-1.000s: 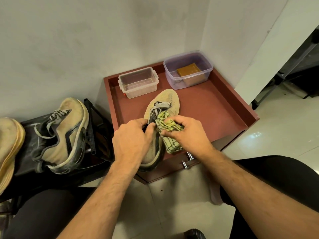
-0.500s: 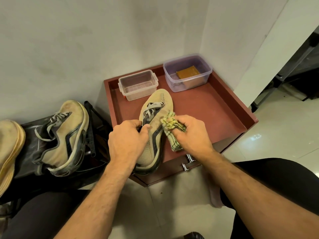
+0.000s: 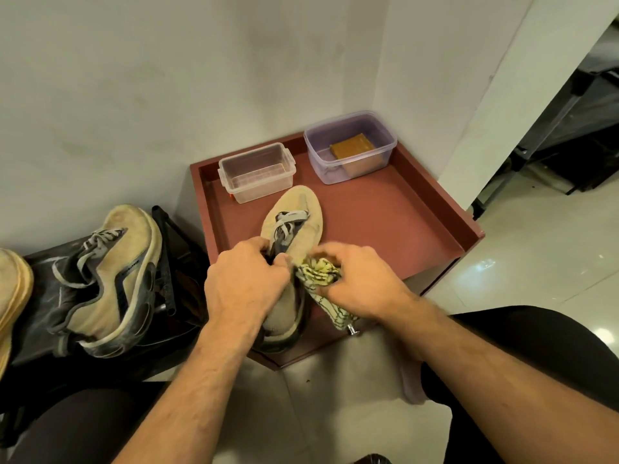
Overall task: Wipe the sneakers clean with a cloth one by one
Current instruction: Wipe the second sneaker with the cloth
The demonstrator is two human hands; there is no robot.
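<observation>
While left hand (image 3: 248, 279) grips the sneaker (image 3: 294, 229) steady | right hand (image 3: 358, 279) clutches bunched cloth (image 3: 318, 272) | rub the side firmly, short strokes.

2 sneakers (image 3: 294, 226) (image 3: 114, 283), perhaps a 3rd (image 3: 13, 296); 2 tubs (image 3: 256, 172) (image 3: 350, 145); 1 cloth (image 3: 318, 272).

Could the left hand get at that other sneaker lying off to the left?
Probably yes: the other sneaker lies uncovered beside the left hand, but that hand first must release the sneaker it grips.

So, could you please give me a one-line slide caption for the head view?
Left hand grips a tan sneaker on the red cabinet top while right hand holds the cloth against it.
</observation>
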